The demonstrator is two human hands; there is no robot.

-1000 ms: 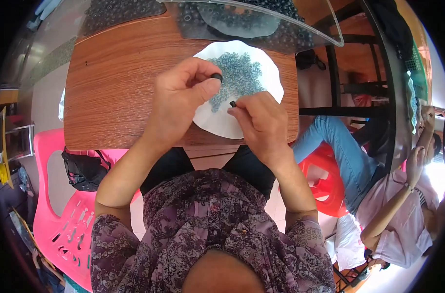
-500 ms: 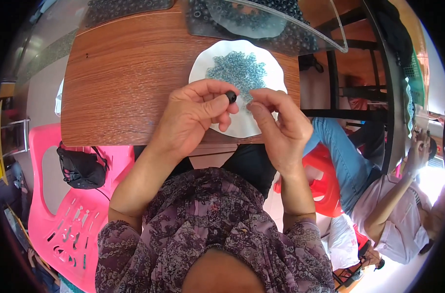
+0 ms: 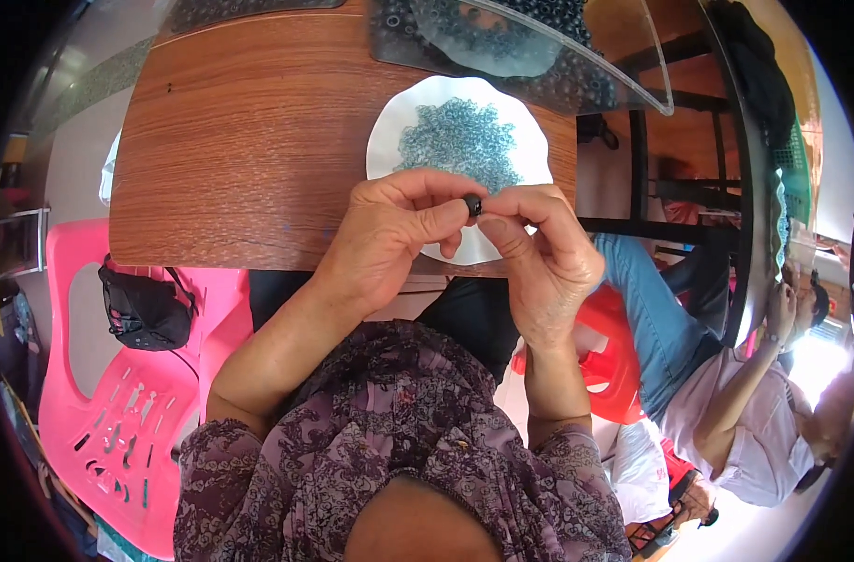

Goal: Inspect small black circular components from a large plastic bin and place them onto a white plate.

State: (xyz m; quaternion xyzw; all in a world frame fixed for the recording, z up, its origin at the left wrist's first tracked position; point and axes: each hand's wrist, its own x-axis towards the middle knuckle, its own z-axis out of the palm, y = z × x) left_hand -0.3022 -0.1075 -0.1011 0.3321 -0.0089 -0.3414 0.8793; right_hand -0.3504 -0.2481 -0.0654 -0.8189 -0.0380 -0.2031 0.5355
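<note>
My left hand (image 3: 382,232) pinches a small round black part (image 3: 472,204) with a hole in its end, between thumb and forefinger above the near side of a white wavy-rimmed plate (image 3: 386,129). Thumb and forefinger of my right hand (image 3: 550,251) are pressed together against the holed end of that part. Whatever lies between those right fingertips is too small and covered to name. On the plate is a heap of tiny clear bluish rings (image 3: 460,139), just beyond both hands.
A clear-walled bin (image 3: 577,89) of dark ring-shaped parts stands at the table's far right; a dark tray (image 3: 244,11) is at the far edge. The brown wooden table (image 3: 230,150) spreads leftward. A pink chair (image 3: 75,393) holds a black bag (image 3: 146,304). Another person (image 3: 741,412) sits at right.
My right fingertips, earlier apart from the black part near the ring heap, have come up against it. My left hand has shifted slightly right and nearer with the part.
</note>
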